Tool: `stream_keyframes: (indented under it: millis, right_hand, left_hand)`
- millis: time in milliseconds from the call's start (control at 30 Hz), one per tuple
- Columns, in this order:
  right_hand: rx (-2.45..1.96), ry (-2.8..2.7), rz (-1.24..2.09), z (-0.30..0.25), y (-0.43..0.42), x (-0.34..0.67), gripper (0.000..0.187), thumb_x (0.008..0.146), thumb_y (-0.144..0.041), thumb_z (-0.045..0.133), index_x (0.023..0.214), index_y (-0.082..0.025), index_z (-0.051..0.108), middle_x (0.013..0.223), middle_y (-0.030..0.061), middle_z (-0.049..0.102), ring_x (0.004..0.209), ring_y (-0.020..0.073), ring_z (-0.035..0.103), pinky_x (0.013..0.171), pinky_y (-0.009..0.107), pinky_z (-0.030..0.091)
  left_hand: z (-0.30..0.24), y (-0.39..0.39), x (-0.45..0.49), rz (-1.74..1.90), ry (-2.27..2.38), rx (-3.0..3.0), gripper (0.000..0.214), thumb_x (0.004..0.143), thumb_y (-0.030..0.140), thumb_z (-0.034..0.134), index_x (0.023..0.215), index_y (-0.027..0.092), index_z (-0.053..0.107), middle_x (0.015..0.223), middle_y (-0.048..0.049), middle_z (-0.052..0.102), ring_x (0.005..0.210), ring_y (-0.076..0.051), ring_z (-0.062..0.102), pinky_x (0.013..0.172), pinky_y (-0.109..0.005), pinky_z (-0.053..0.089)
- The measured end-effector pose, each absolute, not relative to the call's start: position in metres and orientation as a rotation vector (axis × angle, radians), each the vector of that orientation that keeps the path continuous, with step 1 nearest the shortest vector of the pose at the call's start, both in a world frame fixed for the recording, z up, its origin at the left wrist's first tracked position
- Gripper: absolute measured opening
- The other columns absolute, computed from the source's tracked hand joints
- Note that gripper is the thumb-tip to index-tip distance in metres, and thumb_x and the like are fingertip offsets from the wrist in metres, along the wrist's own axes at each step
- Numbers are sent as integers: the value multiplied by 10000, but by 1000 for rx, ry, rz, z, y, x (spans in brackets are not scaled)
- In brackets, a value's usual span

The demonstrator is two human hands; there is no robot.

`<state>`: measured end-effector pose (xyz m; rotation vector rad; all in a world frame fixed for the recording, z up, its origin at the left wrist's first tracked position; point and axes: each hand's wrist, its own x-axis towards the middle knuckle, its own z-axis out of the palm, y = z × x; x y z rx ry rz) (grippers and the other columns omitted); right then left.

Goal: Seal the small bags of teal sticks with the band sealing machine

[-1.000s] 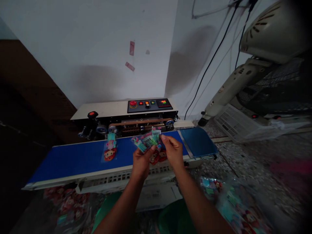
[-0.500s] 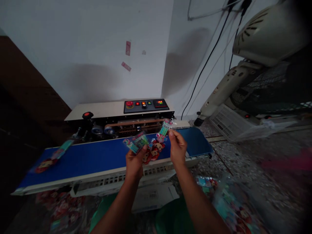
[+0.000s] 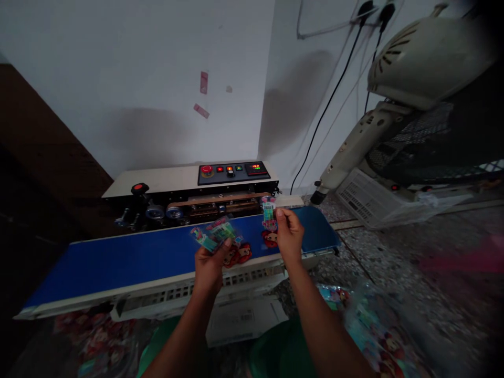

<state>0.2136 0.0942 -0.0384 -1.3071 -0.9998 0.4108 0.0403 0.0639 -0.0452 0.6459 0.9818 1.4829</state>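
My left hand [image 3: 210, 261] grips a fanned stack of small clear packets [image 3: 218, 242] printed with red cartoon faces and teal cards, held over the front edge of the blue conveyor belt [image 3: 129, 257]. My right hand [image 3: 289, 233] pinches a single packet [image 3: 269, 222] upright above the belt's right part, its top close to the sealing slot of the band sealer machine [image 3: 189, 191].
The sealer's control panel [image 3: 233, 171] shows lit red and green buttons. A white crate [image 3: 364, 199] and a tilted fan lie on the floor at right. Bags of more packets [image 3: 370, 331] sit at lower right and at lower left [image 3: 98, 336]. Cables hang on the wall.
My right hand drew one packet off the stack and carried it right toward the sealer. The earlier packet on the belt rode left and passed out of sight.
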Motion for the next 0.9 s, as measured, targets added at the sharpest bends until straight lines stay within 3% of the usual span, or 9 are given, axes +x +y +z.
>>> stream_keyframes:
  millis: [133,267,533,767,833,900]
  right_hand:
    - [-1540,-1122,259,-46,106,241,372,859,-459,407,884,-157,623,698,17,619,627,141,528,625,243,402]
    - [-1880,-1173,40,-49,120,273,324,878,-371,382,921,-163,626,784,62,653,740,178,570,692,263,382]
    - [-2365,-1185,84,-50,142,264,307,888,-304,362,991,-168,618,853,109,663,820,223,609,674,285,378]
    - [-2054,-1369,117,-46,145,232,295,877,-300,404,1020,-146,611,957,128,650,931,227,584,810,322,404]
    - [-1755,-1419,288,-38,135,221,332,882,-366,407,1040,-157,611,998,113,649,953,214,579,845,327,413]
    - [-1424,-1482,665,-30,120,206,367,878,-429,408,1065,-190,615,1014,77,662,935,193,597,824,312,446]
  left_hand:
    - [-46,62,38,1439,990,675,217,588,231,784,768,150,694,723,-17,719,642,-166,659,641,-286,517]
    - [-46,61,36,1396,1006,708,181,590,242,783,720,153,695,687,-15,709,614,-160,647,615,-274,505]
    - [-49,64,35,1323,994,743,188,607,245,775,749,151,695,713,-26,714,640,-167,653,623,-278,511]
    - [-48,65,33,1336,988,744,221,605,248,775,790,152,702,756,-34,721,682,-180,659,662,-294,516]
    - [-47,66,32,1363,994,712,232,608,245,773,804,147,699,767,-36,721,686,-178,660,683,-304,519]
    - [-47,68,32,1396,977,684,264,612,243,770,844,144,694,807,-43,723,713,-184,665,725,-327,520]
